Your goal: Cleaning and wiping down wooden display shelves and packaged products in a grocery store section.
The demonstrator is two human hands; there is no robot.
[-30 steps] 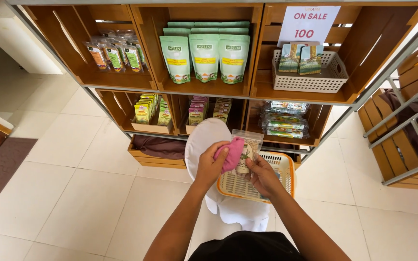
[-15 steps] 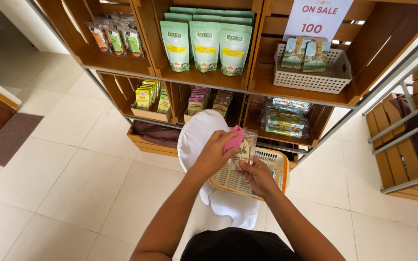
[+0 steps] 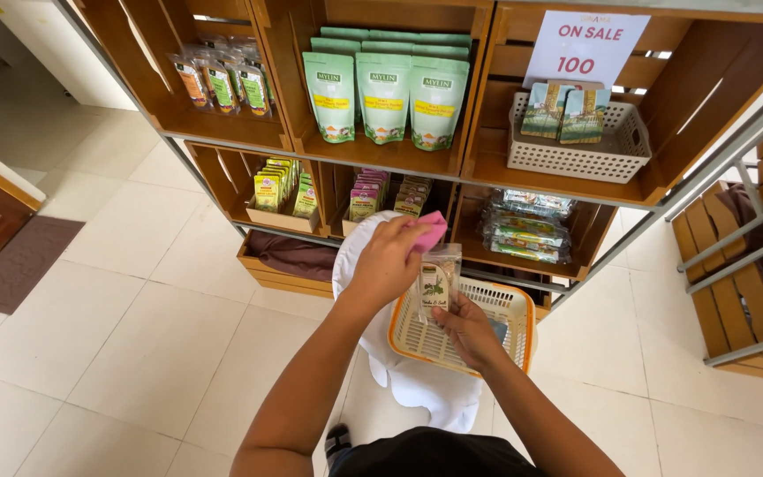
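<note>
From the head view, the left hand [image 3: 388, 265] is closed around a pink cloth [image 3: 428, 231], bunched between thumb and fingers and pressed against the top of a small clear packet [image 3: 437, 284], which the right hand [image 3: 467, 329] pinches by its lower edge from below. The packet stands upright between the two grips, just above an orange-rimmed white basket [image 3: 408, 344] and in front of a white cloth bag [image 3: 426, 397] that hangs beneath the hands. By its look the packet is light and thin, a smooth plastic film that could slip and crumple; holding it at the sealed bottom edge, as the right hand does, seems the firmest place. The cloth looks soft and yielding, folding to whatever the fingers press. Beyond the grips stand wooden crate shelves [image 3: 479, 168] with green pouches [image 3: 385, 95]
</note>
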